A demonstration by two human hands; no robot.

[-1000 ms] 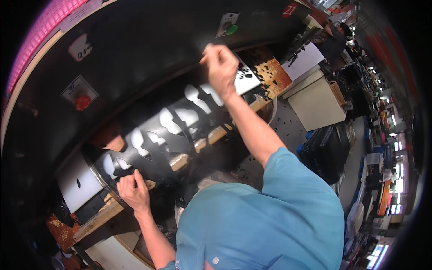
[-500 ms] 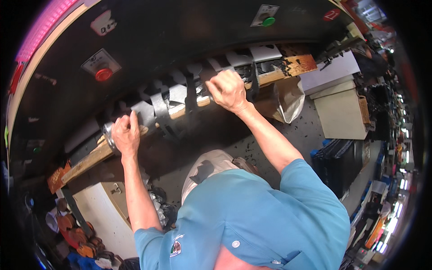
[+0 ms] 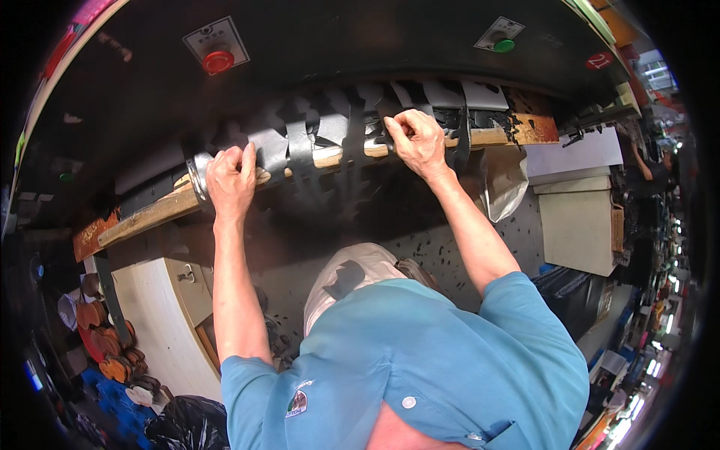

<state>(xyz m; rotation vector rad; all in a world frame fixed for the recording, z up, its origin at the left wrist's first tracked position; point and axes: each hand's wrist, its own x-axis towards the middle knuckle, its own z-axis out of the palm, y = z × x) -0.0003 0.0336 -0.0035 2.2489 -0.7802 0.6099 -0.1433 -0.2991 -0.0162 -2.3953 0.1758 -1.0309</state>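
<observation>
A black sheet (image 3: 355, 124) full of cut-outs lies along the machine bed, and its narrow strips hang over the wooden front edge. My right hand (image 3: 418, 142) is closed at the right part of this sheet, thumb and fingers pinching a strip of it. At the left end my left hand (image 3: 231, 180) is closed too, with the thumb pointing up; what its fingers hold is hidden. Right beside it stands a shiny curved metal band (image 3: 198, 176); whether the hand touches it I cannot tell. Grey bed surface (image 3: 268, 146) shows through the gaps.
The dark machine body above carries a red button (image 3: 218, 61) and a green button (image 3: 503, 46). A wooden beam (image 3: 150, 219) edges the bed. A pale bag (image 3: 504, 184) hangs at right, near a cream box (image 3: 576, 229). Dark scraps dot the floor.
The view has shifted, so the bench and buttons appear farther right and higher. Both hands keep about the same places along the black sheet.
</observation>
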